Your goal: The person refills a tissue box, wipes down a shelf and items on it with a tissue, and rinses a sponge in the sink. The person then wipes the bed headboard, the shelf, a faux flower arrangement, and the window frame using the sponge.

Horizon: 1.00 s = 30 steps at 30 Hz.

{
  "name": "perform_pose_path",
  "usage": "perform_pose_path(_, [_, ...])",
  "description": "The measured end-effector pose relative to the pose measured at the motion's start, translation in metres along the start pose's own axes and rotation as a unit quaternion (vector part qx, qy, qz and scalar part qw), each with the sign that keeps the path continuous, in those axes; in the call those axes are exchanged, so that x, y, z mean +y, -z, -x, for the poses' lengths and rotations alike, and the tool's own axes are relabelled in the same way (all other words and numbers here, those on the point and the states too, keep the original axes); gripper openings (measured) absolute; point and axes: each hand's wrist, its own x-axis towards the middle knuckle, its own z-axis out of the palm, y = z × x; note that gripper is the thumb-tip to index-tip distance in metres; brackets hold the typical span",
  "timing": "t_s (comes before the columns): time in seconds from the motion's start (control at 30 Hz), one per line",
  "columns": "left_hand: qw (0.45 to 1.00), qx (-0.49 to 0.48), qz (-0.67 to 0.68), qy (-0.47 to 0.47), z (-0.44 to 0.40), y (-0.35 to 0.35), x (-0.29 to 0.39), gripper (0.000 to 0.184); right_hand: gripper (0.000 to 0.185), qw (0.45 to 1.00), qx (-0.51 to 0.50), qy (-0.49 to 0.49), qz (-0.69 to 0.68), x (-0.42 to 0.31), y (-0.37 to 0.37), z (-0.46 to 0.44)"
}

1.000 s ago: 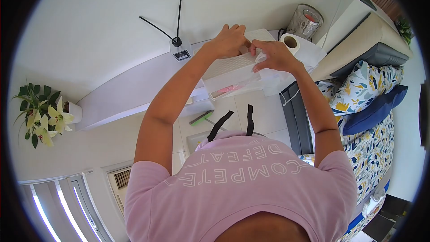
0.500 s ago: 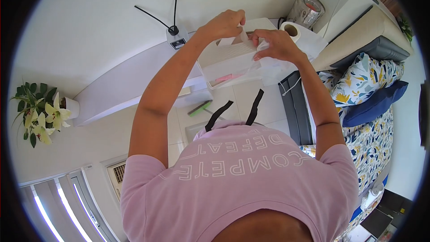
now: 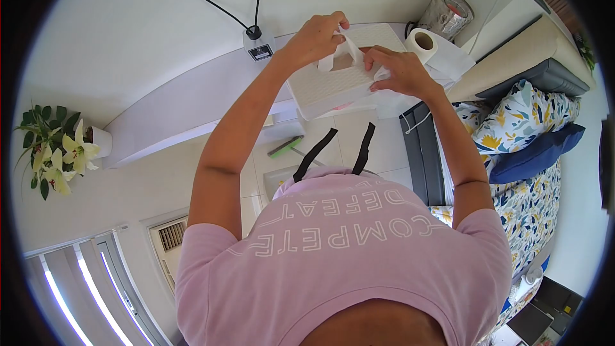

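Observation:
A white box [image 3: 333,87] with a woven-pattern top and an oblong opening sits on the pale shelf below both hands. Over that opening, my left hand [image 3: 317,37] pinches a white, tissue-like strip [image 3: 346,51], its fingers closed. My right hand [image 3: 402,72] is at the box's right side, with thumb and fingers closed on a thin white sheet [image 3: 380,74]; whether this is the same piece as the strip cannot be made out. Something pink [image 3: 343,106] shows faintly at the box's near side.
A paper roll [image 3: 423,42] stands right of the box, before a silvery canister [image 3: 447,14]. Left of the box, a reed diffuser [image 3: 259,45] stands on the curved shelf [image 3: 192,99]. A potted lily [image 3: 73,150] is far left, a bed with patterned pillows [image 3: 512,115] right.
The view has tilted, so the box's top shows more and its pink contents less. My left hand has shifted slightly left, and the strip between the hands stands out more.

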Motion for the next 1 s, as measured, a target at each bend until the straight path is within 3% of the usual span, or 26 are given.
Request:
perform_pose_path(0.07, [1.000, 0.025, 0.001, -0.011, 0.012, 0.002, 0.005, 0.023, 0.037, 1.000, 0.016, 0.014, 0.001, 0.000, -0.003, -0.003])
perform_pose_path(0.13, [0.979, 0.171, -0.051, -0.096, 0.026, 0.004, 0.010, 0.023, 0.036, 0.999, 0.002, -0.029, 0.017, -0.001, -0.004, -0.011])
perform_pose_path(0.17, [0.979, 0.169, -0.051, -0.098, 0.038, 0.005, 0.019, 0.023, 0.036, 0.999, 0.004, -0.030, 0.016, -0.001, -0.005, -0.014])
perform_pose_path(0.23, [0.917, 0.378, -0.103, -0.072, 0.069, 0.004, 0.043, 0.023, 0.037, 0.999, 0.025, -0.026, 0.008, 0.001, -0.006, -0.021])
perform_pose_path(0.3, [0.929, 0.353, -0.025, -0.109, 0.111, -0.036, 0.031, 0.022, 0.039, 0.999, 0.024, -0.032, 0.006, 0.002, -0.006, -0.027])
perform_pose_path(0.37, [0.962, 0.207, -0.076, -0.162, 0.130, -0.067, 0.020, 0.025, 0.042, 0.999, 0.020, -0.038, 0.005, 0.004, -0.005, -0.032])
perform_pose_path(0.8, [0.946, 0.159, -0.271, -0.084, 0.112, -0.114, -0.023, 0.048, 0.044, 0.997, 0.017, -0.055, -0.049, 0.014, 0.005, -0.048])
perform_pose_path(0.87, [0.924, 0.143, -0.353, -0.044, 0.108, -0.118, -0.020, 0.057, 0.044, 0.997, 0.014, -0.056, -0.051, 0.014, 0.007, -0.046])
perform_pose_path(1.0, [0.920, 0.142, -0.365, 0.002, 0.096, -0.128, -0.017, 0.063, 0.043, 0.995, 0.019, -0.069, -0.068, 0.017, 0.005, -0.044])
